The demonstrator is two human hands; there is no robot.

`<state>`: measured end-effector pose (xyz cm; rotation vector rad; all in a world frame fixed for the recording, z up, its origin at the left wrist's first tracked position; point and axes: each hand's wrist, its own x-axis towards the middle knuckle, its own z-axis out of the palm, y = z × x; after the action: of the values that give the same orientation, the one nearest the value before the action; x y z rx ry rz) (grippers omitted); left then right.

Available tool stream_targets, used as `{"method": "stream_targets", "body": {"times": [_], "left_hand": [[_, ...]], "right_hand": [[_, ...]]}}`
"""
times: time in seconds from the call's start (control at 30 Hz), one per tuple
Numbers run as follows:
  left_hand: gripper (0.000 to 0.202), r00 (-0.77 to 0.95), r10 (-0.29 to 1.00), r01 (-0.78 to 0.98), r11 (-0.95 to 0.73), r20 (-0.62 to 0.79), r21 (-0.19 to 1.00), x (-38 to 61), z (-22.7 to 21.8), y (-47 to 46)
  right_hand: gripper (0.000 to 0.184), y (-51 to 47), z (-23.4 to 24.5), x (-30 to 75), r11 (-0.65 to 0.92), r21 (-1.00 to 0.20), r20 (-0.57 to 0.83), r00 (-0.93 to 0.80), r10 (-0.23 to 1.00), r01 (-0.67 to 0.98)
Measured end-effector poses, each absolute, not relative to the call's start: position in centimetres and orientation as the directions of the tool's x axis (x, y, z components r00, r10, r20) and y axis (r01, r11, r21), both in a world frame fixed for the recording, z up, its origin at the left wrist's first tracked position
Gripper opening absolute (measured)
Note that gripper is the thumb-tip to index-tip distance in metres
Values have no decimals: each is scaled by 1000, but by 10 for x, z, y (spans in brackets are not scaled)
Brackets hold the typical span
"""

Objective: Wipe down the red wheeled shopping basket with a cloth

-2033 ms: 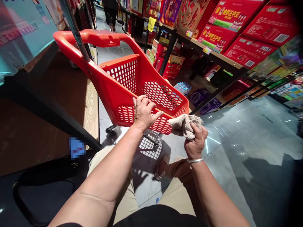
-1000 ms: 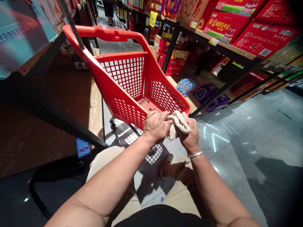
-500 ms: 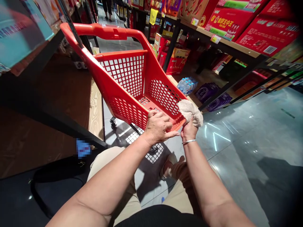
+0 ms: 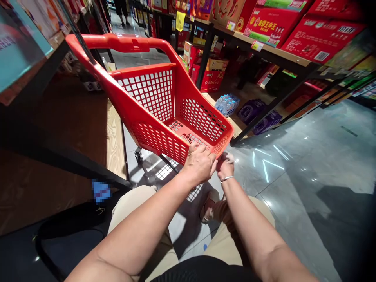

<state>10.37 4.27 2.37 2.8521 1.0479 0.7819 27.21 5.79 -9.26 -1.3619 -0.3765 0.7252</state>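
A red plastic shopping cart stands in the aisle, its basket front toward me and its handle at the far end. My left hand is closed over the near front rim of the basket. Right beside it, my right hand, wearing a silver bangle, is closed under the basket's front right corner. Only a small pale bit of the beige cloth shows above its knuckles; the rest is hidden by the hand. The two hands touch. My knees in beige trousers are below.
Shelves with red gift boxes run along the right, with packs of water bottles low down. A wooden bottom shelf and dark shelving are on the left. A person walks far up the aisle. The glossy grey floor spreads to the right.
My right hand, which held the cloth up at the basket's front corner, has dropped beneath that corner. My left hand moved from the basket's front face to its rim, next to the right hand.
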Motion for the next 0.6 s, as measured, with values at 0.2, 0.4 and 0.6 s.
{"method": "stream_targets", "body": {"times": [0.2,0.4,0.6], "left_hand": [[29,650,587,553,-801,483,229,96,19,52],[31,632,586,546,-801,507,245,90,18,62],[28,643,602,540,-794,473,277,77,23,67]], "right_hand": [[66,60,-41,288,141,-990,97,706,701,-4],[80,-3,-86,204,65,-998,40,573,819,-24],[35,9,-106,184,-212,-866,-373,303,877,-454]]}}
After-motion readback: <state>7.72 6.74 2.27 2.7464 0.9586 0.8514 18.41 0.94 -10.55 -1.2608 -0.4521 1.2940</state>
